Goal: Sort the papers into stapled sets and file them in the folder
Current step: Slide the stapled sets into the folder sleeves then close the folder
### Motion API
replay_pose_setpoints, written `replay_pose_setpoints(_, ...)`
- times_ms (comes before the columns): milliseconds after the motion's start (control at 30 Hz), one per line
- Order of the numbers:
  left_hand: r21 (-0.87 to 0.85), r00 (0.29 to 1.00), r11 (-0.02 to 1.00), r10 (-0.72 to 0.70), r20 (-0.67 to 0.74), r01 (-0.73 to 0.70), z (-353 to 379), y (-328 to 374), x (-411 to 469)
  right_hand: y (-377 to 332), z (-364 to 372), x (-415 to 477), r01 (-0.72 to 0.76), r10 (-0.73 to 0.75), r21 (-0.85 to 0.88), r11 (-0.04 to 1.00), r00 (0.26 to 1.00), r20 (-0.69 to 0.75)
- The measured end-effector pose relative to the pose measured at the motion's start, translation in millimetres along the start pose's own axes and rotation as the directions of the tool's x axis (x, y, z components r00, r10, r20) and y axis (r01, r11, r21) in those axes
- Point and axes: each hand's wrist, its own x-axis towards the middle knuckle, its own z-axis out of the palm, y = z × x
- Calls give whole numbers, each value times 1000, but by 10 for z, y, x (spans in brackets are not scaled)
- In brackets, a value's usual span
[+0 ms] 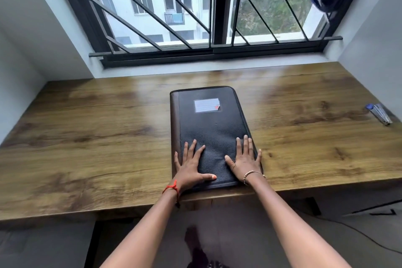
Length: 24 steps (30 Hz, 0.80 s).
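At the near edge of the wooden desk [87, 137], as I watch through the head camera, a black folder [212, 128] lies closed and flat, its long sides running away toward the window, its near end at the desk's front edge. A pale label [206, 105] sits on the far half of the cover. Both hands rest palm-down on the near half, fingers straight and spread, gripping nothing: the left hand [190, 166] by the spine side, the right hand [245, 162] at the opposite edge. A red thread [173, 188] circles the left wrist, a beaded bracelet [253, 173] the right. Far off to the right lies a blue-and-silver tool [379, 113] (possibly a stapler; too small for me to say). Beyond the desk stands a barred window [195, 17].
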Motion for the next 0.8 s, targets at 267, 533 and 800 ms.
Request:
replay_pose_setpoints(267,221,994,973,80,-73,-62,-125,-151,-16,-182,-65,-36,-13,31,118,993,987,-159)
replay_pose_setpoints(533,92,976,987,145,-165,-131,-14,-394,-81,-779,300,-754,173,18,687,706,965,-262)
replay_pose_setpoints(800,-35,964,983,170,-206,-180,-8,-474,-18,-1118,458,-999,-439,41,898,26,898,437)
